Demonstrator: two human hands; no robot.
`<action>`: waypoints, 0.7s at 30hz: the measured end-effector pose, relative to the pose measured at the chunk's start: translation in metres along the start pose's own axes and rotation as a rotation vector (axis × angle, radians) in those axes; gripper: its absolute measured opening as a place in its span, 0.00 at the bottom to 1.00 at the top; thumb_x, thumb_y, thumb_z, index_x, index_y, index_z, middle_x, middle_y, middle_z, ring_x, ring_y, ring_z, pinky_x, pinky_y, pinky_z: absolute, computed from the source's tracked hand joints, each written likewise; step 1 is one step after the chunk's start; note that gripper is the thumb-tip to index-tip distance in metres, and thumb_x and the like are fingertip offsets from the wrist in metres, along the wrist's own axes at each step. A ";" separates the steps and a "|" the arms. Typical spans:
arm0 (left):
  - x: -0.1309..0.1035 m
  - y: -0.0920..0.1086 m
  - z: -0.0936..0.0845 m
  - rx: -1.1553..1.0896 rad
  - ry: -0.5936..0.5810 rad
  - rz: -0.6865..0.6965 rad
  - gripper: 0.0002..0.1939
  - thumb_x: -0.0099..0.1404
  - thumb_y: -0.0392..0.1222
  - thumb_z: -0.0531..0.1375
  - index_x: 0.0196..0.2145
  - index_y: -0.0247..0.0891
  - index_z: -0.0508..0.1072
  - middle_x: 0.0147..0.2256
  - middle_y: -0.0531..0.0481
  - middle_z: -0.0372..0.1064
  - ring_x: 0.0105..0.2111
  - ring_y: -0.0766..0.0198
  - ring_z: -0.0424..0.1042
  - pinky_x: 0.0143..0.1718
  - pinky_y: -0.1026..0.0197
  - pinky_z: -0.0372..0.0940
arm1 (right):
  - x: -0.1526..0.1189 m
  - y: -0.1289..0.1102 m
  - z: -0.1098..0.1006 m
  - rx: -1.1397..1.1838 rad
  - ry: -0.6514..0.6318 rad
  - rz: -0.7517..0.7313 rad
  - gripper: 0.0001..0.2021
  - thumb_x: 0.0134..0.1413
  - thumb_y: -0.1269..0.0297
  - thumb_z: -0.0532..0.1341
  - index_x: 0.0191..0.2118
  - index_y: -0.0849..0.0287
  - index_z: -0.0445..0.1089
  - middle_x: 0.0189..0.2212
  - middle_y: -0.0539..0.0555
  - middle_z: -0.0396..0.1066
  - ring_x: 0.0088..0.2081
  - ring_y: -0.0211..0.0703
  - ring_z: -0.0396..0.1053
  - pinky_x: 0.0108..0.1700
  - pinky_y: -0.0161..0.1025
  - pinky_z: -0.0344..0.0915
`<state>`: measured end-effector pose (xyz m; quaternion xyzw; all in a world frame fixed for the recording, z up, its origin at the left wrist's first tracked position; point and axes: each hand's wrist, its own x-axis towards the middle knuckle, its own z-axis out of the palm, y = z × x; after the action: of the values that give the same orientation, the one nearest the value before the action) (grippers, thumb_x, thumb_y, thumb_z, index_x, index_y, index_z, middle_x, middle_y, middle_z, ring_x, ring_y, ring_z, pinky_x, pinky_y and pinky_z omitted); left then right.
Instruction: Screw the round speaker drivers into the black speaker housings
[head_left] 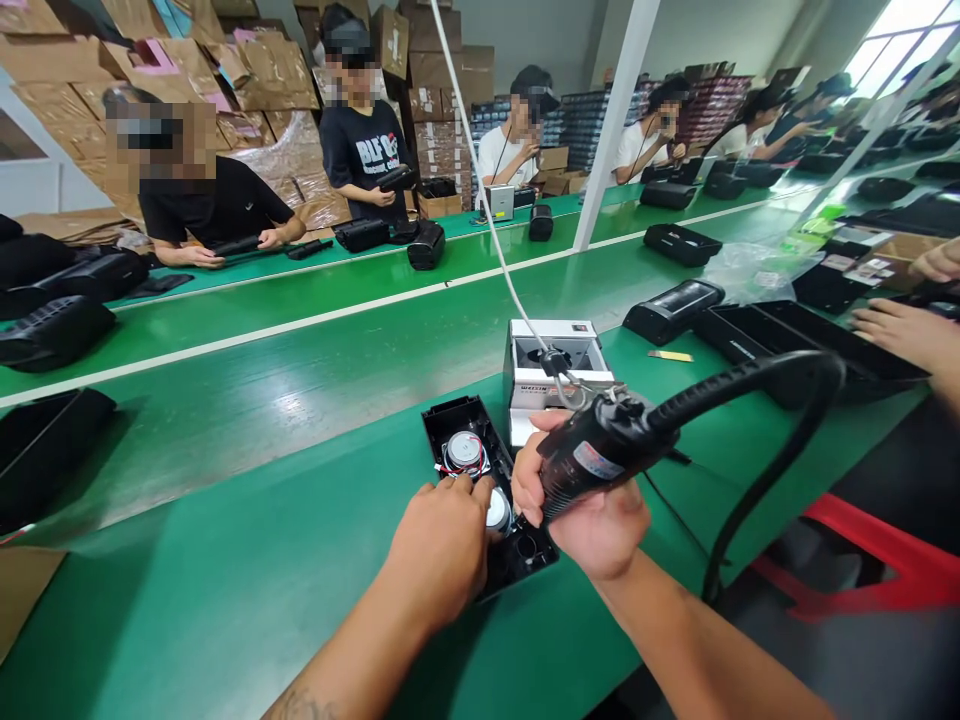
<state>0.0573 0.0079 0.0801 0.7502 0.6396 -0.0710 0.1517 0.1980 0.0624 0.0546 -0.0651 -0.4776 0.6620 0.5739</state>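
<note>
A black plastic speaker housing [465,420] lies with its inside up on the green bench. Two round speaker drivers sit in it; the upper speaker driver [463,452] has red and black wires, and the lower speaker driver [497,510] is partly covered by fingers. My left hand [442,545] grips the housing's near side, fingers curled over beside the lower driver. Wrapped around a black electric screwdriver [589,450], my right hand [600,525] holds it tilted over the housing. The screwdriver's tip is hidden behind my fingers.
A white screw feeder [559,370] stands just behind the housing. A white cord hangs down to the screwdriver, and its thick black cable [780,370] loops right. Black housings [671,308] lie along the belt [300,350]. Several co-workers sit opposite; a co-worker's hand [892,330] is at right.
</note>
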 end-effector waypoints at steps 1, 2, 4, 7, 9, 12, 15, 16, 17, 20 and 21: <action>0.000 0.000 -0.001 0.000 -0.002 -0.002 0.18 0.71 0.37 0.58 0.57 0.35 0.74 0.52 0.37 0.78 0.53 0.42 0.78 0.55 0.41 0.73 | 0.001 0.000 0.000 0.001 0.007 -0.002 0.26 0.60 0.36 0.64 0.50 0.52 0.76 0.21 0.47 0.68 0.17 0.38 0.59 0.19 0.35 0.57; 0.000 0.001 -0.001 0.000 -0.001 -0.005 0.18 0.71 0.37 0.59 0.57 0.35 0.74 0.52 0.36 0.78 0.53 0.42 0.78 0.55 0.41 0.73 | 0.001 0.000 0.000 0.000 0.014 -0.006 0.28 0.58 0.34 0.65 0.49 0.54 0.77 0.20 0.47 0.68 0.16 0.38 0.59 0.18 0.34 0.57; 0.000 0.001 -0.001 -0.003 0.005 -0.011 0.19 0.71 0.36 0.58 0.58 0.34 0.73 0.52 0.36 0.78 0.53 0.42 0.78 0.55 0.41 0.73 | 0.001 -0.002 0.000 -0.007 0.026 -0.012 0.30 0.56 0.31 0.65 0.46 0.55 0.79 0.19 0.48 0.68 0.16 0.38 0.59 0.18 0.35 0.57; 0.000 0.001 0.002 -0.014 0.016 -0.026 0.20 0.70 0.36 0.58 0.59 0.34 0.73 0.53 0.35 0.77 0.53 0.41 0.78 0.54 0.41 0.73 | 0.001 -0.007 0.000 -0.018 0.030 -0.007 0.32 0.55 0.30 0.64 0.45 0.57 0.80 0.19 0.49 0.69 0.16 0.39 0.59 0.18 0.35 0.58; 0.000 0.001 0.003 -0.025 0.020 -0.035 0.21 0.70 0.36 0.59 0.60 0.34 0.72 0.53 0.35 0.77 0.53 0.41 0.78 0.55 0.42 0.73 | 0.000 -0.009 -0.001 -0.022 0.018 0.009 0.33 0.54 0.29 0.64 0.43 0.58 0.81 0.18 0.50 0.69 0.16 0.40 0.60 0.17 0.35 0.58; -0.001 0.002 0.004 -0.036 0.023 -0.047 0.22 0.70 0.36 0.59 0.60 0.34 0.72 0.54 0.35 0.77 0.53 0.41 0.78 0.54 0.41 0.74 | -0.003 -0.008 -0.005 -0.025 -0.023 0.010 0.35 0.54 0.26 0.63 0.40 0.57 0.82 0.18 0.50 0.69 0.16 0.40 0.61 0.17 0.35 0.57; -0.001 0.002 0.003 -0.052 0.020 -0.051 0.21 0.70 0.35 0.59 0.60 0.33 0.73 0.55 0.34 0.76 0.54 0.40 0.77 0.54 0.41 0.74 | -0.013 -0.001 -0.010 -0.122 -0.020 -0.067 0.30 0.60 0.32 0.65 0.52 0.53 0.79 0.22 0.48 0.69 0.19 0.39 0.62 0.21 0.35 0.59; -0.001 0.002 0.003 -0.061 0.020 -0.050 0.21 0.71 0.35 0.59 0.60 0.33 0.73 0.55 0.34 0.76 0.54 0.41 0.77 0.55 0.41 0.74 | -0.017 0.002 -0.012 -0.161 -0.010 -0.099 0.28 0.61 0.37 0.67 0.57 0.51 0.76 0.24 0.47 0.69 0.21 0.38 0.62 0.23 0.36 0.60; -0.001 0.001 0.003 -0.070 0.023 -0.049 0.21 0.71 0.36 0.59 0.60 0.33 0.73 0.56 0.35 0.76 0.55 0.41 0.77 0.55 0.42 0.74 | -0.021 0.004 -0.013 -0.191 -0.001 -0.131 0.26 0.62 0.42 0.69 0.60 0.49 0.73 0.26 0.47 0.69 0.22 0.38 0.63 0.25 0.37 0.60; 0.000 -0.002 0.005 -0.096 0.040 -0.052 0.21 0.71 0.38 0.60 0.60 0.35 0.73 0.55 0.37 0.76 0.54 0.42 0.77 0.54 0.42 0.75 | -0.029 0.007 -0.014 -0.200 -0.007 -0.184 0.20 0.62 0.49 0.71 0.55 0.46 0.71 0.28 0.46 0.68 0.23 0.39 0.62 0.25 0.37 0.59; 0.000 -0.003 0.006 -0.101 0.045 -0.052 0.22 0.71 0.37 0.60 0.61 0.35 0.72 0.55 0.37 0.76 0.54 0.42 0.77 0.55 0.42 0.75 | -0.029 0.007 -0.014 -0.195 -0.010 -0.193 0.17 0.63 0.49 0.71 0.52 0.47 0.71 0.28 0.46 0.67 0.23 0.39 0.62 0.24 0.37 0.57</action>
<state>0.0552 0.0064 0.0742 0.7261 0.6650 -0.0257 0.1730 0.2117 0.0470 0.0290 -0.0711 -0.5466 0.5545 0.6235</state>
